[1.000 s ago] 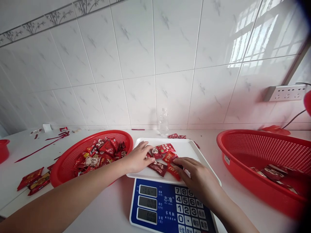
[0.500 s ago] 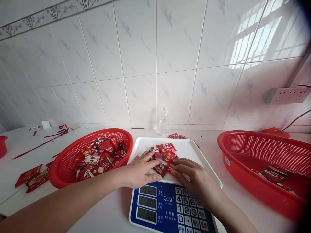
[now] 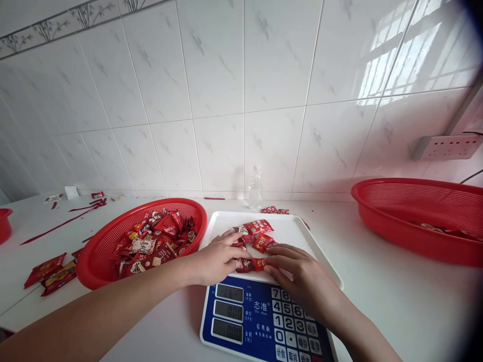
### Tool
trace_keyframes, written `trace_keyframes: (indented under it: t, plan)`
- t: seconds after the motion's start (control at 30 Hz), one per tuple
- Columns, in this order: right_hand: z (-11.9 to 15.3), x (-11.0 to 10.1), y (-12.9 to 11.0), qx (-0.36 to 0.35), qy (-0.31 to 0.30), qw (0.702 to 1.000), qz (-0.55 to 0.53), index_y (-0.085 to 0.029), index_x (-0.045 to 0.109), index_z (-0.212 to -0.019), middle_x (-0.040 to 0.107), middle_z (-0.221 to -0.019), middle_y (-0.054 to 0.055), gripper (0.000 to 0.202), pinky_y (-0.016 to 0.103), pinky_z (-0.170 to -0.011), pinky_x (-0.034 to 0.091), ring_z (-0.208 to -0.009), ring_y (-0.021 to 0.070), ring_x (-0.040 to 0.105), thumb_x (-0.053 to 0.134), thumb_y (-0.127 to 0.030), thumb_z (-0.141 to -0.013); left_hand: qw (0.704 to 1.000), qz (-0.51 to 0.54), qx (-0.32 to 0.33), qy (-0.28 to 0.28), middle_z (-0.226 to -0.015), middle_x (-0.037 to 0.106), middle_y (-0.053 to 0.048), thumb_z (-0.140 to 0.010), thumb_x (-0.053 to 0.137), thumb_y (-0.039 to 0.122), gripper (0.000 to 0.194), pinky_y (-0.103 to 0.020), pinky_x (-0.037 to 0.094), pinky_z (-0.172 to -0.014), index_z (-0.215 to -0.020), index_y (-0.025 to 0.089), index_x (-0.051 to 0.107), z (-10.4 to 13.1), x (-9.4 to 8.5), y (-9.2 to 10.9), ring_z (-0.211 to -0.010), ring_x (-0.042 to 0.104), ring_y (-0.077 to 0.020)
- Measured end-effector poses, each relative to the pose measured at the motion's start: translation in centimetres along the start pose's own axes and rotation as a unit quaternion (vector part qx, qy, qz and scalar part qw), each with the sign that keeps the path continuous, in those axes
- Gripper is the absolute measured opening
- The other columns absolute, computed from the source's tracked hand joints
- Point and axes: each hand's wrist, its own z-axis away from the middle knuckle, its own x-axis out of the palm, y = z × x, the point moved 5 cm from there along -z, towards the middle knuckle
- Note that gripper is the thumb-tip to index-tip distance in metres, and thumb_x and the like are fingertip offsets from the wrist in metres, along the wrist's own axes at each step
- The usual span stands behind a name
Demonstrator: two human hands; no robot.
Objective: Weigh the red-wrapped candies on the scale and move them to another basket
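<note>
Several red snack packets (image 3: pixel 260 226) lie on the white tray (image 3: pixel 305 236) of a blue-fronted scale (image 3: pixel 260 322). My left hand (image 3: pixel 217 259) rests at the left of the packets, fingers spread, its fingertips touching them. From the right, my right hand (image 3: pixel 292 266) touches the packets with its fingers outstretched and slightly bent. Neither hand is closed around a packet. Part of the scale's keypad is hidden under my right hand. Left of the scale stands a red basket (image 3: pixel 90 266) filled with small wrapped snacks.
A larger red basket (image 3: pixel 400 236) stands at the right with a few packets inside. Behind the scale are a clear bottle (image 3: pixel 255 188) and small packets. Loose packets (image 3: pixel 45 269) and red ribbon (image 3: pixel 62 229) lie at the left.
The right basket has shifted back and to the right. My left hand has moved slightly left, and the dark packet near its thumb now lies more level beside the red one.
</note>
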Motion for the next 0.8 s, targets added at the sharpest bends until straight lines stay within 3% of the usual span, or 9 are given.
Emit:
trace_keyframes:
  t: [0.23,0.5,0.67,0.8]
  plan:
    - [0.1,-0.2,0.6,0.030,0.044,0.998,0.016,-0.025,0.073,-0.099,0.075,-0.103,0.005,0.022,0.041,-0.077,0.060,-0.095,0.0234,0.070,0.053,-0.026,-0.089,0.999,0.031,-0.008,0.019,-0.158,0.025,0.000,-0.090,0.041,0.009,0.041,-0.048,0.022,-0.117,-0.116,0.029,0.066,0.4,-0.2,-0.3,-0.146,0.016,-0.0268]
    - [0.8,0.4,2.0,0.105,0.045,0.993,0.042,-0.028,0.070,-0.102,0.074,-0.106,0.003,0.022,0.039,-0.074,0.059,-0.091,0.0232,0.071,0.053,-0.032,-0.088,0.996,0.038,0.012,0.081,-0.129,0.054,-0.008,-0.081,0.048,0.007,0.033,-0.034,0.039,-0.105,-0.111,0.021,0.057,0.3,-0.7,-0.3,-0.121,0.050,-0.0221]
    - [0.9,0.8,2.3,0.118,0.047,0.991,0.043,-0.028,0.069,-0.099,0.074,-0.107,0.003,0.020,0.038,-0.071,0.059,-0.090,0.0225,0.071,0.053,-0.032,-0.088,0.997,0.037,0.006,0.074,-0.118,0.059,-0.007,-0.083,0.047,0.006,0.030,-0.032,0.043,-0.098,-0.108,0.020,0.057,0.2,-0.7,-0.1,-0.111,0.055,-0.0208]
    - [0.6,0.4,1.9,0.122,0.026,0.991,0.040,-0.027,0.069,-0.100,0.074,-0.106,0.003,0.020,0.035,-0.068,0.060,-0.089,0.0219,0.071,0.054,-0.030,-0.087,0.995,0.046,0.037,0.086,-0.112,0.059,-0.006,-0.083,0.047,0.006,0.030,-0.031,0.044,-0.095,-0.107,0.020,0.058,-0.2,-0.7,0.0,-0.105,0.057,-0.0193]
